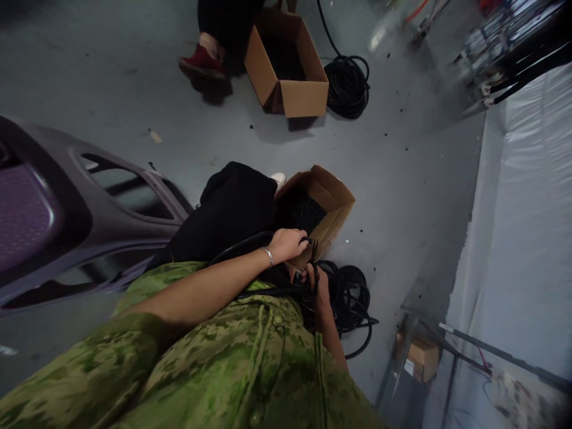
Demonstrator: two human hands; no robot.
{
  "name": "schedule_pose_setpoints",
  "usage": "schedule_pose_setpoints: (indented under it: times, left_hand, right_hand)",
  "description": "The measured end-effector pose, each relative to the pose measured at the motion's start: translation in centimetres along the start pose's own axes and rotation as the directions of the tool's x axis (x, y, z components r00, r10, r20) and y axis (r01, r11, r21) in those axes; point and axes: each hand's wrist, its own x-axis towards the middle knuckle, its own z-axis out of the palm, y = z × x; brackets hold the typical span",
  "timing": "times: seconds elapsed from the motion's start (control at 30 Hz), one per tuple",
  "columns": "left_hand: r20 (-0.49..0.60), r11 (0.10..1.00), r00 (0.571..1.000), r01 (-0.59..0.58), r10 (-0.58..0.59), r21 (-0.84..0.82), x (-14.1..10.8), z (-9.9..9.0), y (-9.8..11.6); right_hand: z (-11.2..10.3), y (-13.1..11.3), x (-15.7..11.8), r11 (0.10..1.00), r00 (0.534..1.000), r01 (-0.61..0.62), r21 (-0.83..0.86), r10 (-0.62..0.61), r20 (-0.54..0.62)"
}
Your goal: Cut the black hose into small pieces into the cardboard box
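My left hand (287,244), with a metal bracelet at the wrist, is closed round a black tube (241,243) close to its end. In my right hand (318,286) is a pair of dark scissors (314,256), its blades pointing up beside the tube's end. Both hands are over the near edge of an open cardboard box (342,202). Inside lies a heap of small black pieces (306,211). Another stretch of black tube (272,291) crosses my lap toward the right hand. A loose coil of black tube (353,292) rests on the floor beside my right forearm.
Ahead, a second cardboard box (304,98) holds dark contents, with another tube coil (347,86) beside it. A person's red shoe (203,62) shows there. A purple-grey plastic chair (67,190) stands at left, a metal frame (447,339) at lower right.
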Motion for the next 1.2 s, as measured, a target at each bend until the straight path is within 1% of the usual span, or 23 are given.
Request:
schedule_pose_setpoints:
  times: [0.1, 0.13, 0.33, 0.5, 0.8, 1.1, 1.2]
  left_hand:
    - [-0.035, 0.999, 0.999, 0.018, -0.02, -0.043, -0.1, -0.1, 0.0]
    - [-0.042, 0.998, 0.999, 0.025, -0.027, -0.055, -0.1, -0.2, 0.0]
    - [-0.052, 0.995, 0.997, 0.051, -0.055, -0.083, -0.1, -0.1, 0.1]
    - [-0.048, 0.996, 0.998, 0.044, -0.048, -0.083, -0.1, -0.1, 0.2]
    - [-0.049, 0.994, 0.997, 0.048, -0.053, -0.101, 0.0, 0.0, 0.1]
    - [-0.045, 0.997, 0.999, 0.024, -0.027, -0.073, 0.0, 0.1, 0.1]
    - [-0.039, 0.998, 0.999, 0.009, -0.011, -0.069, 0.0, 0.0, 0.1]
  right_hand:
    - [-0.5, -0.5, -0.4, 0.997, 0.999, -0.043, 0.064, 0.041, 0.03]
    - [-0.5, -0.6, -0.4, 0.997, 0.999, -0.04, 0.065, 0.038, 0.022]
    - [-0.2, -0.2, -0.1, 0.998, 1.0, 0.011, -0.058, -0.01, 0.021]
    - [0.3, 0.3, 0.6, 0.997, 1.0, -0.007, -0.078, 0.008, 0.016]
    - [0.5, -0.4, 1.6, 0.993, 1.0, 0.015, -0.117, -0.015, -0.005]
    - [0.5, -0.8, 2.2, 0.997, 0.999, 0.004, -0.073, -0.002, 0.037]
    - [0.4, -1.0, 2.2, 0.997, 1.0, -0.001, -0.073, 0.003, 0.025]
